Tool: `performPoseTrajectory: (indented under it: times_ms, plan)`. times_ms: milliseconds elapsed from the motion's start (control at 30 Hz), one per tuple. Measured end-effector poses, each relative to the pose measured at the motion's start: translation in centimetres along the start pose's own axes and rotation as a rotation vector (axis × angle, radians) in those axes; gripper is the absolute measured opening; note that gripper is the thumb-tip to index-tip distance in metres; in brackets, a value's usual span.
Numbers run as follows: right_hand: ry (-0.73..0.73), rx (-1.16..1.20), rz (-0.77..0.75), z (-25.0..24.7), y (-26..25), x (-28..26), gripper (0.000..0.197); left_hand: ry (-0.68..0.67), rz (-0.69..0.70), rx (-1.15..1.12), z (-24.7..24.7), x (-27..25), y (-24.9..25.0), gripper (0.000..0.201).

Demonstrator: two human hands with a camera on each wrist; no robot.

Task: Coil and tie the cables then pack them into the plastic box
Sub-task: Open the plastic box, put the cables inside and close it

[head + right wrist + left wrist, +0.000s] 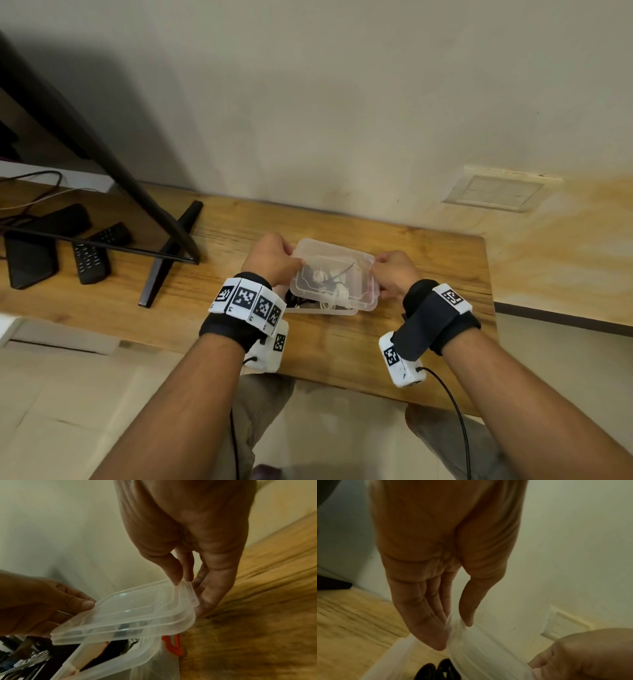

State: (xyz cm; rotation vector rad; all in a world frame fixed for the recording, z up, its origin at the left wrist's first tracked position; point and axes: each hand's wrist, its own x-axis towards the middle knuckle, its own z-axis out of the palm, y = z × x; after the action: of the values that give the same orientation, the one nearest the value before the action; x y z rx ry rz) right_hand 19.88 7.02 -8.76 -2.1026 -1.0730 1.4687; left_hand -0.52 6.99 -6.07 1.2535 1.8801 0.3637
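I hold a clear plastic lid [334, 274] with both hands, just above the clear plastic box [346, 311] on the wooden table. My left hand [295, 262] pinches the lid's left edge between thumb and fingers [436, 635]. My right hand [376, 270] pinches the right edge, thumb on top [186, 584]. In the right wrist view the lid [130, 612] is tilted over the box rim [120, 661]. Coiled black and white cables [325, 282] show through the lid inside the box. A black cable [436, 670] is visible in the left wrist view.
A monitor stand [171, 253] stands to the left, with two black remotes [92, 253] and a black flat object [30, 253] beyond it. The wall runs close behind the box. An orange part [173, 645] sits on the box's side. The table's front edge [342, 387] is near my wrists.
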Motion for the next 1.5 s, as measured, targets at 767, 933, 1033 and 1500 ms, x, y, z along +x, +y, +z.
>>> performPoseTrajectory:
  times_ms: [767,933,1033,1500]
  plan:
    - [-0.191,-0.023,0.043,0.7,-0.9,-0.4,0.026,-0.002,-0.148,0.173,-1.0,1.2,-2.2,0.011]
    - [-0.158,-0.039,0.026,1.1,-0.9,-0.3,0.037,0.000,-0.178,0.152,-1.1,1.5,-2.5,0.013]
    - [-0.159,-0.056,0.028,1.0,-0.9,-0.3,0.038,-0.013,-0.197,0.140,-1.1,1.5,-2.4,0.014]
    - [-0.177,-0.083,0.023,1.5,-0.4,-0.1,0.030,-0.086,-0.253,0.106,-0.8,1.5,-2.9,0.030]
